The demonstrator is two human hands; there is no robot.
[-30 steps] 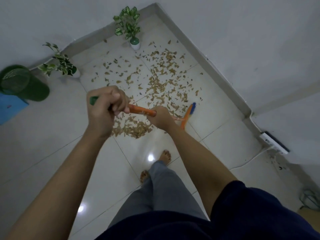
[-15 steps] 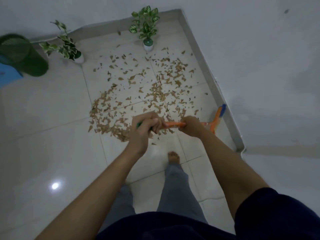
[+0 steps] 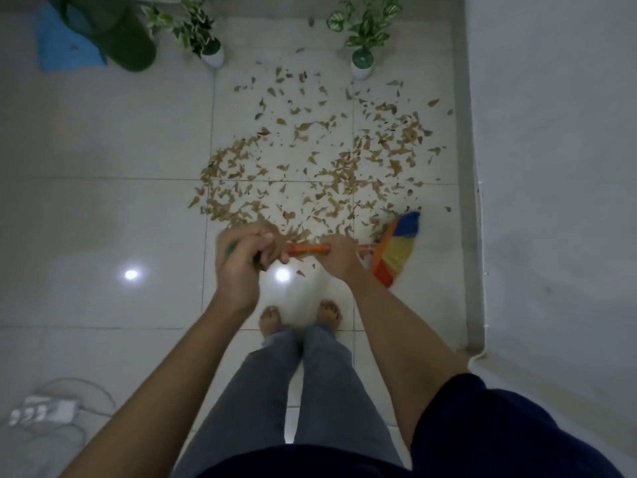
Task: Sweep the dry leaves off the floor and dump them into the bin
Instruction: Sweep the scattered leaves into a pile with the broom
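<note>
Dry brown leaves point(image 3: 320, 170) lie scattered over the white tiled floor ahead of my feet. I hold a broom across my body by its orange handle point(image 3: 306, 250). My left hand point(image 3: 244, 260) grips the green top end of the handle. My right hand point(image 3: 339, 255) grips the handle lower down, close to the head. The rainbow-coloured bristle head point(image 3: 398, 248) touches the floor at the right edge of the leaves, near the wall. A dark green bin point(image 3: 117, 32) lies on its side at the far left.
Two potted plants point(image 3: 203, 36) point(image 3: 363, 32) stand at the far edge of the leaves. A blue mat point(image 3: 62, 50) lies under the bin. A grey skirting and wall point(image 3: 472, 201) run along the right. A white power strip point(image 3: 41, 410) with cable lies at the near left.
The view has swung left and squared up to the corner. The broom head has turned from edge-on to showing its flat coloured face, still at the right of the leaves. Both hands keep their hold.
</note>
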